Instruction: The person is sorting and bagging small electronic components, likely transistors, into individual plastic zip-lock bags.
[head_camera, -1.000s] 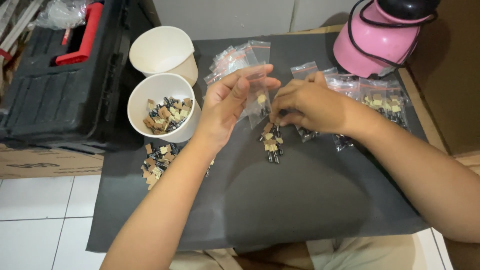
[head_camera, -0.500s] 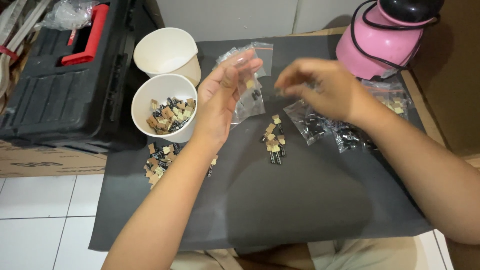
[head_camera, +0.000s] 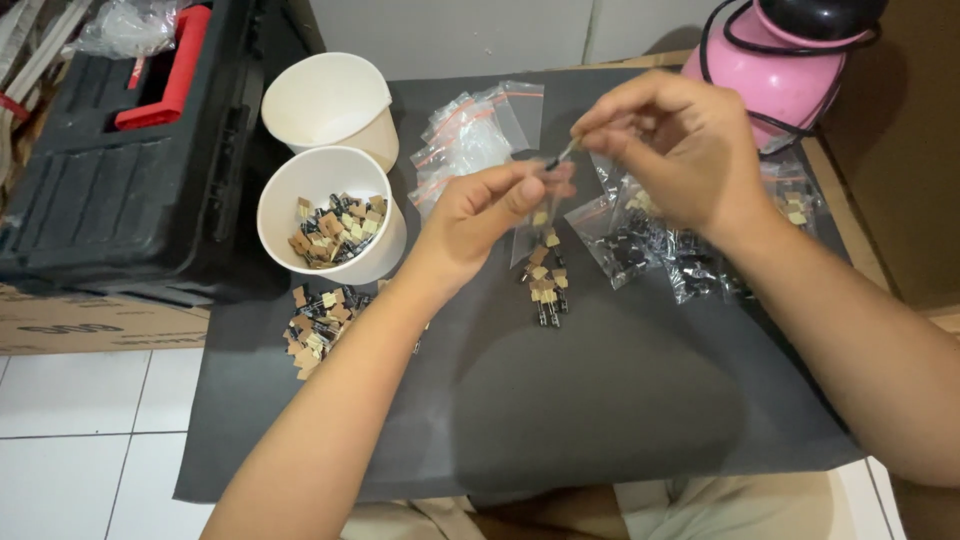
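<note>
A loose row of capacitors (head_camera: 545, 285) lay nearest on the dark mat (head_camera: 600, 400). Above it, the left hand (head_camera: 485, 215) pinched a small clear bag (head_camera: 530, 225) open. The right hand (head_camera: 675, 150) pinched one capacitor (head_camera: 560, 157) just over its mouth. Advisable: hold the mouth wide, drop it squarely. Filled bags (head_camera: 650, 245) lay beyond.
</note>
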